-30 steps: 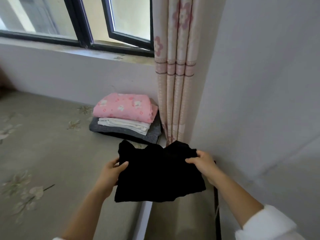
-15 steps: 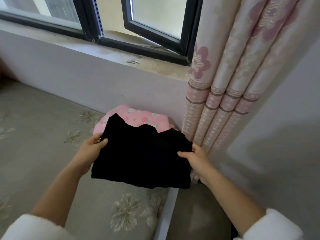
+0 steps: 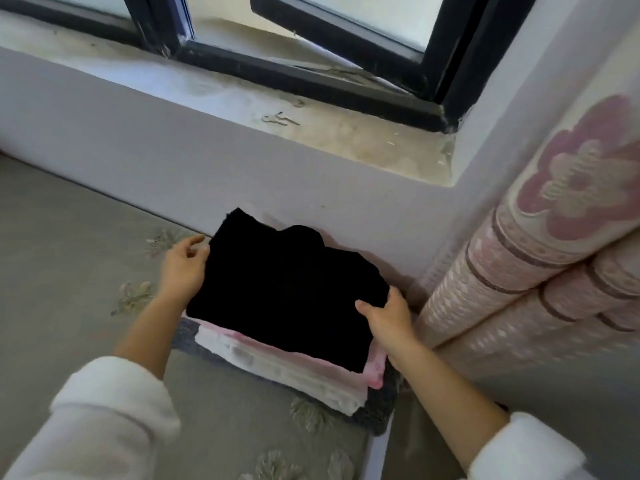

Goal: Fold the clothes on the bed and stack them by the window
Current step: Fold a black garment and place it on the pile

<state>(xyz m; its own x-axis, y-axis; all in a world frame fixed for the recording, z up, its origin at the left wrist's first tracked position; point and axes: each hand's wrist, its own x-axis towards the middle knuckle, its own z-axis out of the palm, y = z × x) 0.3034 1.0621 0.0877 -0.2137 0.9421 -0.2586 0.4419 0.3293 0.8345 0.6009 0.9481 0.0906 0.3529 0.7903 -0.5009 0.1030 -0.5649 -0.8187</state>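
Note:
A folded black garment [image 3: 291,292] lies on top of a stack of folded clothes [image 3: 298,368] made of a pink piece, a white piece and a dark grey piece at the bottom. The stack sits on the bed [image 3: 69,258] against the wall under the window [image 3: 311,46]. My left hand [image 3: 181,271] holds the black garment's left edge, thumb raised beside it. My right hand [image 3: 389,318] grips the right edge, thumb on top and fingers curled round the cloth.
A pink flowered curtain [image 3: 540,271] hangs close on the right of the stack. The dusty window sill [image 3: 346,133] with a small metal hook on it juts out above. The bed's edge runs at the lower right, with floor beyond it.
Both hands have carried the black garment forward and down onto the pink top of the stack. The view has moved in closer to the window corner.

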